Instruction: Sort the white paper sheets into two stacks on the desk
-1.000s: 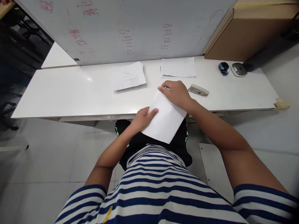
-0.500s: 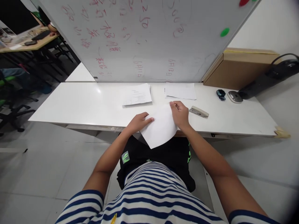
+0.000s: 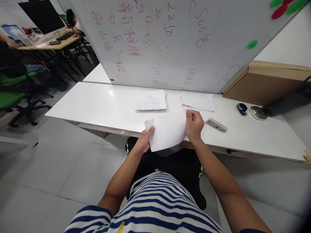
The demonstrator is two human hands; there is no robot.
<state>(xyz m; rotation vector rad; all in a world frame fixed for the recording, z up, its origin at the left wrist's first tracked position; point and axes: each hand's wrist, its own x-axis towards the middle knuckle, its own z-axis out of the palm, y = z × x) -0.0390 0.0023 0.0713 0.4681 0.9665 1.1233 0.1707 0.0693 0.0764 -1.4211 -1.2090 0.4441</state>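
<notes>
Between my hands a white sheet of paper [image 3: 168,132] hangs over the desk's front edge, slightly curved; I cannot tell whether it is one sheet or more. My left hand [image 3: 144,139] pinches its left side, thumb on top. At its upper right corner my right hand [image 3: 194,125] is closed on the paper, fingers curled. Just right of that hand lies a beige stapler [image 3: 216,124] on the white desk [image 3: 97,103]. Beyond the paper rest a stack of printed sheets [image 3: 153,101] on the left and a second paper stack [image 3: 198,101] on the right.
A whiteboard [image 3: 167,42] with red writing stands along the desk's back. A cardboard box [image 3: 269,81], a dark watch [image 3: 242,109] and a grey-black rounded device [image 3: 258,112] are at the right. Green chairs [image 3: 12,97] and people at another table [image 3: 58,45] are at far left.
My left hand has shifted its grip to the paper's left edge, thumb now on top. The paper is turned and held more level. The camera view has swung to the left.
</notes>
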